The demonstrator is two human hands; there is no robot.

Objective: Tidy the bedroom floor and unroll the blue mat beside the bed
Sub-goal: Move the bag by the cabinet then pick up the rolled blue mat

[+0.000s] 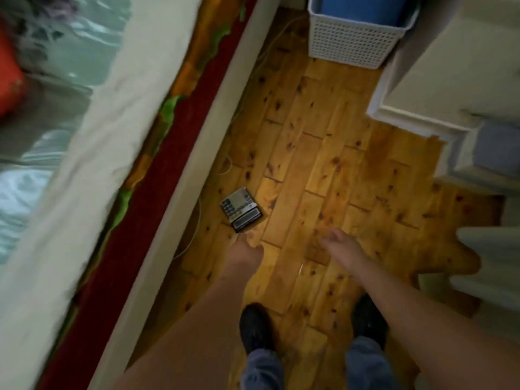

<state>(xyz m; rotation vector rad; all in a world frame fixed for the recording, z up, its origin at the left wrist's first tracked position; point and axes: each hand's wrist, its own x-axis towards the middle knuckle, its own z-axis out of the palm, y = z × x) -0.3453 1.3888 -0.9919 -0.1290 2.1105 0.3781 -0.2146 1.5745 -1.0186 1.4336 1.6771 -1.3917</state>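
Although smeared by motion blur, shows two bare arms stretched down over a knotty plank floor. Left hand low and forward, back turned up, fingers loosely extended toward the boards, gripping nothing; finer spread of the fingers impossible to tell through the blur. Just beyond its fingertips, very near yet apparently not touching, a small grey calculator lying flat, keys up, skewed to the run of the planks. Left of that hand and of the calculator, a thin white cable trailing along the foot of a bed base, with a dark red band and a pale mattress farther left again. Right hand level with the left and well apart from it, also over bare boards, fingers relaxed and slightly parted, empty. Far ahead of the right hand, at the end of the floor strip, a white perforated basket with a blue item standing inside, cut off by the top edge; impossible to tell whether rolled mat or something else. Right of the right hand, white panelled furniture. Behind both hands, nearer the body, two black shoes under blue trouser cuffs.
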